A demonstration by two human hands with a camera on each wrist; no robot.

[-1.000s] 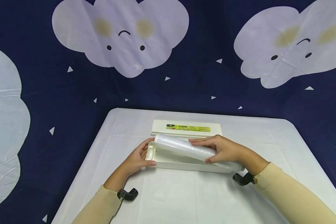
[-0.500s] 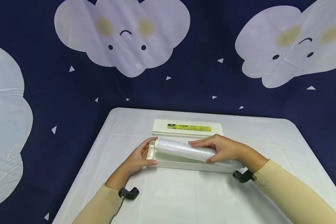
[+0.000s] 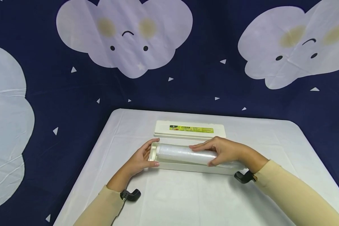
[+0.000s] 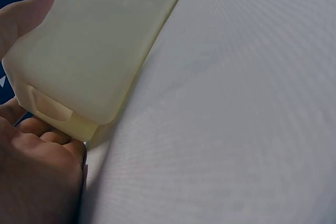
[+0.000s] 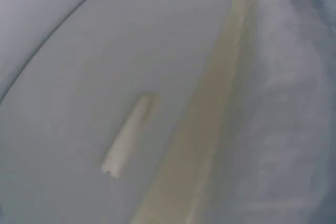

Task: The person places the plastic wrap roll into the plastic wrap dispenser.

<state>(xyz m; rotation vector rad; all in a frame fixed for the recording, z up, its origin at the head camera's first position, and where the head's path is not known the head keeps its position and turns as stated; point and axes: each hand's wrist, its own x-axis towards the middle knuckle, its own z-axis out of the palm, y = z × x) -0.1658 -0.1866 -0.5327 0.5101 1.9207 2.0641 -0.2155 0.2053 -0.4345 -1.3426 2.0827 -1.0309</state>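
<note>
On the white table (image 3: 186, 201), a long cream dispenser box (image 3: 186, 164) lay open, its lid (image 3: 190, 129) resting just beyond it, and a clear roll of plastic wrap (image 3: 183, 153) sat inside. The left hand (image 3: 139, 160) gripped the box's left end, thumb and fingers curled round it. The right hand (image 3: 224, 150) held the roll's right half, fingers draped over it and thumb beneath.

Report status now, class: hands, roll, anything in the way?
Left hand grips dispenser box end. Right hand holds wrap roll, lying in box. Lid behind, apart.
</note>
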